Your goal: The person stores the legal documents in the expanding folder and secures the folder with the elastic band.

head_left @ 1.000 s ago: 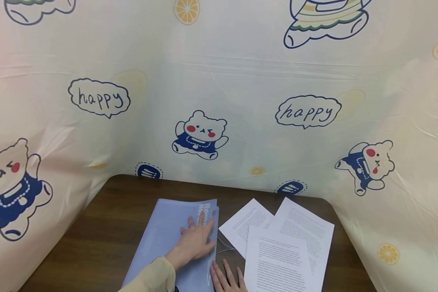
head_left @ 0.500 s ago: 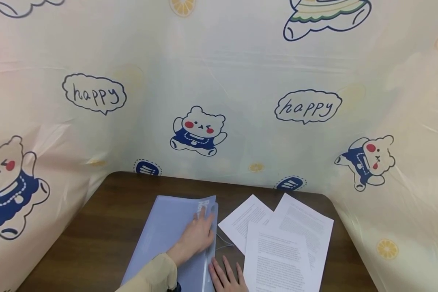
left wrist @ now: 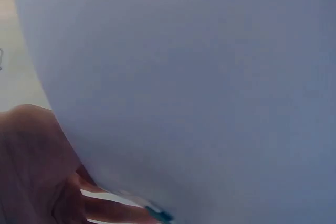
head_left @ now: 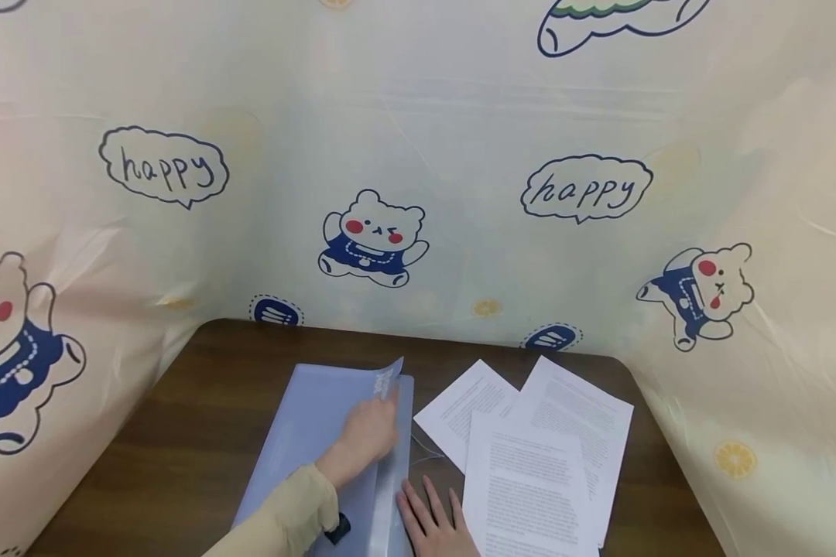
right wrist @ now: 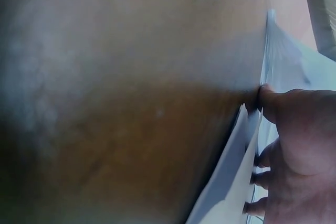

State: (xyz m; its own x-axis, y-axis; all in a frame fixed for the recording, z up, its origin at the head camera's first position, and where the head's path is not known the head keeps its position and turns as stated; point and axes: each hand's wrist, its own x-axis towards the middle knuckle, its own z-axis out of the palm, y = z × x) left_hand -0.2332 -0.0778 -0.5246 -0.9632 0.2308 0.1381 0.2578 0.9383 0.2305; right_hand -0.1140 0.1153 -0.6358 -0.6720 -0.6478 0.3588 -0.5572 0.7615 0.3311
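A translucent blue folder (head_left: 313, 418) with pale lettering lies on the dark wooden table (head_left: 174, 425). My left hand (head_left: 369, 429) grips the right edge of its cover, the far corner tipped up off the layer beneath. In the left wrist view the cover fills most of the picture, and my left hand (left wrist: 34, 161) shows past its edge at lower left. My right hand (head_left: 435, 522) rests, fingers spread, along the folder's right side near the papers. Its thumb reaches the folder's edge in the right wrist view.
Several printed sheets (head_left: 529, 480) lie overlapping to the right of the folder. A thin pale cord loop (head_left: 428, 458) sticks out between folder and sheets. A cartoon-printed curtain (head_left: 474, 232) surrounds the table's far and side edges. A small dark object (head_left: 337, 528) sits by my left cuff.
My left hand goes from spread flat on the folder's cover to gripping its right edge, and that edge has risen and moved left. The right hand stays put. The head view has tilted down slightly.
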